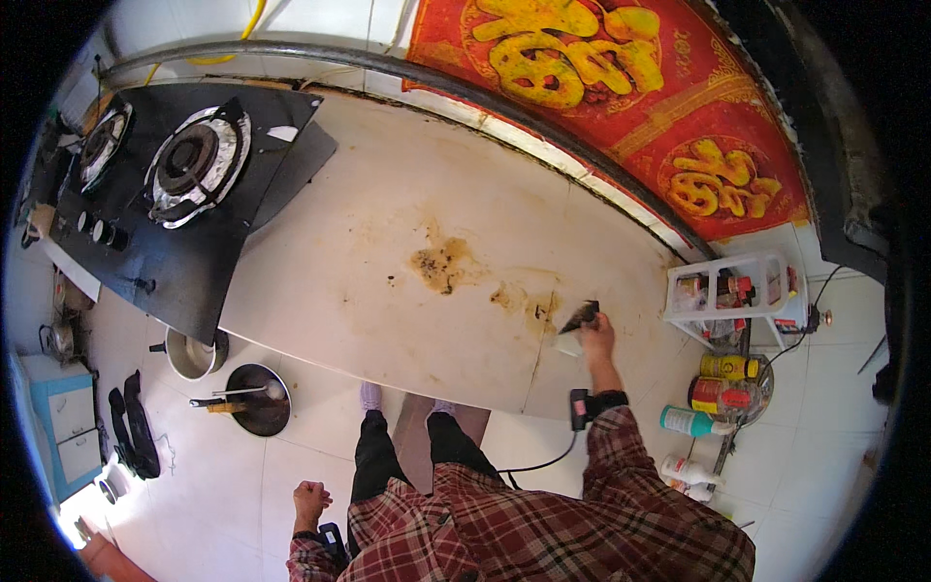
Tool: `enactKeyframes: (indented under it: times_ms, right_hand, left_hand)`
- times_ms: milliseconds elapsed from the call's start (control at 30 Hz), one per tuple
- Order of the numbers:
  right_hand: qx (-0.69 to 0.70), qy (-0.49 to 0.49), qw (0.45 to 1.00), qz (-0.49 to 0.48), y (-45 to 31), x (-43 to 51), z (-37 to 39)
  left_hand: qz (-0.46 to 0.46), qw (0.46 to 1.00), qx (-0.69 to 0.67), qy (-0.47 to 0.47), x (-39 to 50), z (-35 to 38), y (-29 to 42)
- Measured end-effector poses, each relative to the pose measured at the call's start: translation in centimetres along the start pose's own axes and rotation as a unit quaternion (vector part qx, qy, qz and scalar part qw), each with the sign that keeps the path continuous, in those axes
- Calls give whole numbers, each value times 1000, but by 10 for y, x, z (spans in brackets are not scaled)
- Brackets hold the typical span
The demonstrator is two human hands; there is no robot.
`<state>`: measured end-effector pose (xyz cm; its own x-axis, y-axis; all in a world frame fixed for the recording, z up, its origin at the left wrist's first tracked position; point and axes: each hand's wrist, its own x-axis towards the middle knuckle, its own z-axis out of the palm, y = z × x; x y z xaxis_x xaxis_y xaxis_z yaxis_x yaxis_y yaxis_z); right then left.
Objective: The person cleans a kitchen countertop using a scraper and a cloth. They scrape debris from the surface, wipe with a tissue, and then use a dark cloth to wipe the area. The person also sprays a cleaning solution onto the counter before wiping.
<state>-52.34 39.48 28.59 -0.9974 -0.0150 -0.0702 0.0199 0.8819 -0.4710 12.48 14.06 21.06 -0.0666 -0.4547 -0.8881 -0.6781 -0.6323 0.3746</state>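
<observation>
My right hand [598,338] is at the right part of the pale countertop [451,349], gripping a dark, flat, wedge-shaped tool [580,317], possibly a scraper; its exact kind is hard to tell. Close by lies a joint line in the counter, and a pale patch shows under the tool. Left of the hand, brown stains with dark bits [440,268] spread over the counter's middle, and a smaller brownish smear [534,302] sits nearer the tool. My left hand [312,497] hangs low beside my body, fingers curled, with nothing visible in it.
A black gas hob [254,182] with two burners stands at the left. Below it on the floor are a pot [193,355] and a wok [262,404] with a ladle. At the right are a white plastic rack [727,314] and several bottles [687,420]. A dark pipe [436,76] runs along the wall.
</observation>
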Motion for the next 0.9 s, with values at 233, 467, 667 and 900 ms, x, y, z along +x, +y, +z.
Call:
enactKeyframes:
  times_ms: [233, 467, 667, 900]
  right_hand:
    - [49, -7, 962, -270, -163, -66, 100]
    - [385, -284, 878, -38, -149, -60, 7]
    - [-48, -73, 981, -172, -17, -75, -26]
    - [80, -80, 931, -348, -155, -159, 88]
  left_hand:
    - [41, 999, 21, 2, -2, 2, 20]
    - [66, 997, 30, 4, -1, -10, 29]
    - [14, 999, 39, -6, 13, -15, 15]
    - [33, 998, 44, -16, 15, -20, 38]
